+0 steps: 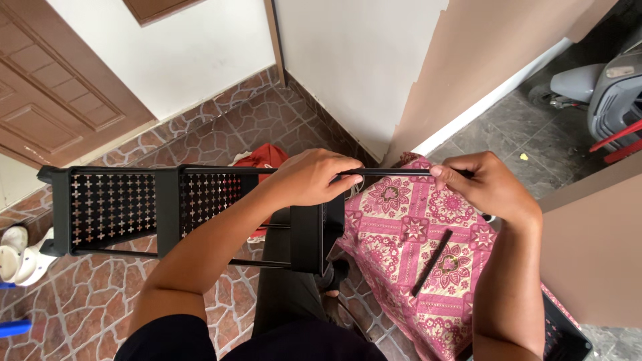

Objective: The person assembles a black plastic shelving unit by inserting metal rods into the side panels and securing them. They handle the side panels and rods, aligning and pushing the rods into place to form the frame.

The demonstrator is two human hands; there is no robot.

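Dark sleeves and our dark trousers (pixel 287 294) sit closest to the lens, at bottom centre. Taking the black metal rack (pixel 180 210) as landmark and going left to right: left of the rack we see white sandals (pixel 17 257) on the stone-pattern floor (pixel 87 301), with a brown panelled door (pixel 57 87) above the rack's left end. Rack lies sideways across our lap; its perforated shelf panels (pixel 107 206) show cross-shaped cutouts. Behind the rack's middle, a red bag (pixel 264 160) peeks out on the floor.

Our left hand (pixel 311 177) sits on the rack's right end, fingers curled tight around the thin black rod (pixel 394 172), which runs out rightward from the rack's top rail. Our right hand (pixel 488 187) is further right of the rack, thumb and fingertips pinching the rod's far end. Both hands are closed on the same rod, a short gap apart.

Right of the rack and under the rod, a pink patterned cloth (pixel 408 234) covers a surface; a loose short black bar (pixel 431 262) lies on it, untouched, just below our right hand. Far right of the rack, a grey scooter (pixel 608 87) is parked on dark tiles.
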